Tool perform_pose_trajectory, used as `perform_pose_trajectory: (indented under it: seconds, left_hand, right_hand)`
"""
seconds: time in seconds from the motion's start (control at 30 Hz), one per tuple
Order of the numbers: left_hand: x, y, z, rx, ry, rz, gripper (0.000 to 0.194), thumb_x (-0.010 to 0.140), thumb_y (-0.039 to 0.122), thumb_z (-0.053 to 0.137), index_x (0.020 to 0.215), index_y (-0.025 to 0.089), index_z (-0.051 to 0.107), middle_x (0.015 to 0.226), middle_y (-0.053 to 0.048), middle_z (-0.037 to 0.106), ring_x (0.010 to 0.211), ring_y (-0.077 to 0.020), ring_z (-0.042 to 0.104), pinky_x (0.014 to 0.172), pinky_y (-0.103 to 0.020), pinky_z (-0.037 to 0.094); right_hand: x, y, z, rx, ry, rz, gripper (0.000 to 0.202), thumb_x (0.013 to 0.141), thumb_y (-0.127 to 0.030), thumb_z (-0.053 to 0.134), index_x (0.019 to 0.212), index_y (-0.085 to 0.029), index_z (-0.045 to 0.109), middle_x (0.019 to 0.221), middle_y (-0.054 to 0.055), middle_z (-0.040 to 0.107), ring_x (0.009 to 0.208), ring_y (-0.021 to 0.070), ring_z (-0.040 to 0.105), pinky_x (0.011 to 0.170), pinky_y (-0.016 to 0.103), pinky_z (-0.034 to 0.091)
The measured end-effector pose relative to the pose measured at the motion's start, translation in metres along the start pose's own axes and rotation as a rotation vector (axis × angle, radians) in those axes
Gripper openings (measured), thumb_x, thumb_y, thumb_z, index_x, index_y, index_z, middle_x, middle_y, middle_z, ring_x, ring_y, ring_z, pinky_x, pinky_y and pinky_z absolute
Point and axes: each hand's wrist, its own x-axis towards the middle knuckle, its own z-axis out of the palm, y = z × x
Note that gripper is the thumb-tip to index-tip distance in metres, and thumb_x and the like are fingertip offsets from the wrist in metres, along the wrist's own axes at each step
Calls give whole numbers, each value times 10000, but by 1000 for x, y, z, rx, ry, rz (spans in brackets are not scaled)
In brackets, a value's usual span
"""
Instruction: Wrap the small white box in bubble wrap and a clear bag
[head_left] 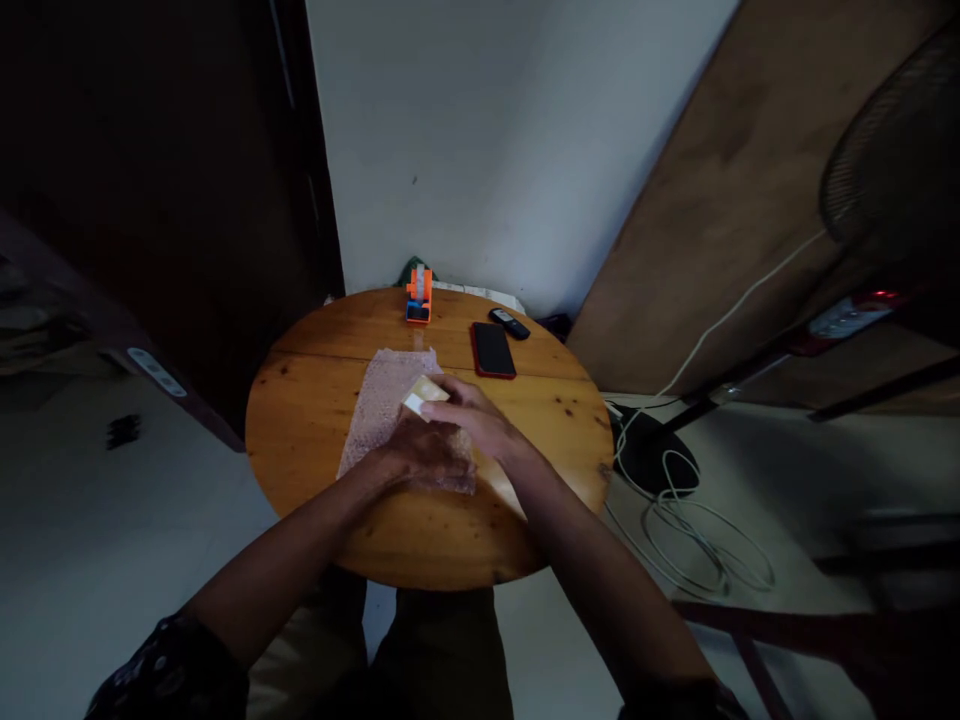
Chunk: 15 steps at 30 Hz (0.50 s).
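A sheet of bubble wrap (381, 408) is spread on the tabletop (300, 430), apparently so that a flat, cushioned area is offered under the hands. Beyond its far edge, an orange tape dispenser (418, 296) is stood upright, probably there to be reached without the sheet being crowded. A small pale box (425, 396) is pinched between thumb and fingers of the right hand (476, 412), presumably to be steadied above the wrap. By the left hand (431, 448), laid low over the sheet, the wrap may be weighed down; whether its fingers are curled or spread cannot be told. The box is thus found just beyond the left hand and at the right hand's fingertips. Farther right, a phone (493, 350) and a dark handset (509, 323) are set aside, clear of the wrap.
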Motion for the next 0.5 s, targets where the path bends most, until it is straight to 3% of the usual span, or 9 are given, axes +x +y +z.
perform_pose_trajectory:
  seconds: [0.1, 0.23, 0.37, 0.5]
  left_hand:
    - [1, -1, 0, 38, -58, 11, 832, 788, 653, 635, 1471, 199, 489, 1607, -173, 360, 1490, -450, 255, 1199, -661, 166]
    - [3, -7, 5, 74, -28, 79, 899, 815, 670, 593, 1554, 211, 366, 1649, -189, 265, 1528, -431, 169, 1192, -684, 99]
    - [5, -12, 3, 45, -49, 69, 902, 786, 679, 625, 1537, 233, 400, 1625, -166, 324, 1524, -430, 173, 1200, -668, 79]
    - [-2, -24, -23, -28, -101, 101, 706, 812, 584, 638, 1446, 298, 516, 1621, -88, 344, 1513, -380, 232, 1214, -607, 176]
  right_hand:
    - [29, 13, -2, 17, 99, 104, 380, 676, -422, 742, 984, -204, 695, 790, 13, 712, 642, 143, 614, 552, 246, 445]
    - [44, 37, -30, 30, 306, 54, 358, 656, -444, 743, 906, -196, 676, 811, 11, 695, 662, 128, 591, 526, 225, 407]
    - [40, 50, -43, 58, 279, 29, 446, 616, -414, 771, 997, -209, 659, 937, 14, 710, 748, 136, 612, 606, 237, 477]
    - [39, 51, -39, -13, 251, 29, 486, 639, -411, 753, 1072, -221, 645, 1014, 21, 718, 879, 171, 644, 728, 277, 516]
